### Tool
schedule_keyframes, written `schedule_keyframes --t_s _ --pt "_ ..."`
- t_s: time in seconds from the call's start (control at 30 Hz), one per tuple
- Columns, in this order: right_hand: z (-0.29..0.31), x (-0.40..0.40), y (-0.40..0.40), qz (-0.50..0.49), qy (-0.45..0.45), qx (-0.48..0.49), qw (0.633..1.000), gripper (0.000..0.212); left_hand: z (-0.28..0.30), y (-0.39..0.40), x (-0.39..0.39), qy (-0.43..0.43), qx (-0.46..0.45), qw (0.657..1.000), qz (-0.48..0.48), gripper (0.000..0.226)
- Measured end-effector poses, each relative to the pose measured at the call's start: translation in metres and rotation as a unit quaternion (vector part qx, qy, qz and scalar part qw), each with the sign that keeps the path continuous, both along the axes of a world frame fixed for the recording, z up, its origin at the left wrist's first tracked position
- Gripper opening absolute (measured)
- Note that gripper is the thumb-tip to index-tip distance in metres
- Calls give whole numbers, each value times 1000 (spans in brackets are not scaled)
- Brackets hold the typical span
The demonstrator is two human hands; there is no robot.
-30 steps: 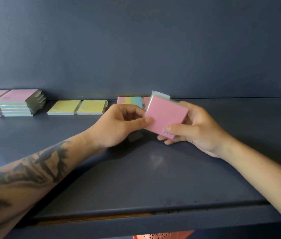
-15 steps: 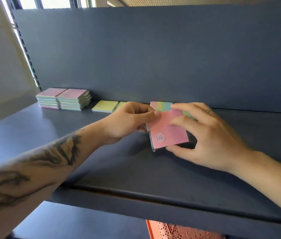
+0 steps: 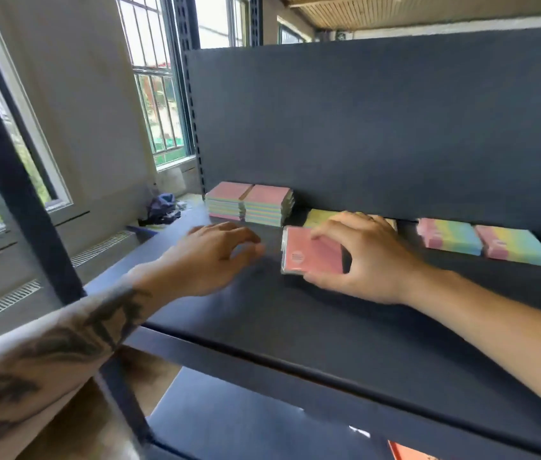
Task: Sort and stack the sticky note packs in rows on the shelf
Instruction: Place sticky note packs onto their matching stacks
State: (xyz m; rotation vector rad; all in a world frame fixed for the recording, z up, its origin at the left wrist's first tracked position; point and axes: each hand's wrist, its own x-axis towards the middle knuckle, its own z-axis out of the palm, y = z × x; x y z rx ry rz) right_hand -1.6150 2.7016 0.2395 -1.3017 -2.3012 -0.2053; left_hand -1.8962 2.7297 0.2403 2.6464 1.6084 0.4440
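Sticky note packs are partly sorted on the shelf [image 3: 329, 327], and one is in hand. The pink pack [image 3: 310, 250] sits in the right hand [image 3: 368, 257], fingers curled over its top edge and thumb under its near edge — a grip clamped on the pack, which is tilted and low over the shelf surface; whether its lower edge touches the shelf I cannot tell. The left hand [image 3: 216, 257] is just beside it to the left, blurred, fingers loosely curled and apart, holding nothing.

Behind the held pack, against the back panel [image 3: 378, 127], lie flat yellow packs [image 3: 320, 217], mostly hidden by the right hand. To the left stand two pink-topped stacks [image 3: 251, 204], side by side and touching, each several packs high. To the right lie two rainbow-striped packs [image 3: 485, 240], next to each other, single height as far as I can see.

As a judgement: three groups by colour have been started along the back of the shelf, so sorting is under way — but only the pink group is really stacked. The pack in hand looks to belong on the pink stacks and is not yet placed. How many packs remain off the shelf cannot be seen.
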Motion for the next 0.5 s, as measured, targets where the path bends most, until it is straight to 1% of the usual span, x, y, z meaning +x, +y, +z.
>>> schedule_keyframes --t_s 0.07,0.17,0.2,0.3,0.37,0.5 --pt "5 -34 27 -15 10 -20 1000 66 -4 9 -37 53 2 998 45 82" --pt "13 -83 69 -39 -18 -20 999 61 -12 18 -75 103 17 992 73 86" --pt "17 -97 82 -54 -26 -14 998 62 -15 20 -83 106 18 991 76 86" --pt "30 -132 118 -96 -30 -20 995 62 -21 27 -93 67 -5 995 69 81" --pt "34 -149 139 -113 -38 -26 992 58 -24 33 -93 58 -9 997 59 77" --pt "32 -167 167 -140 -52 -45 988 52 -26 42 -95 12 -25 997 66 80"
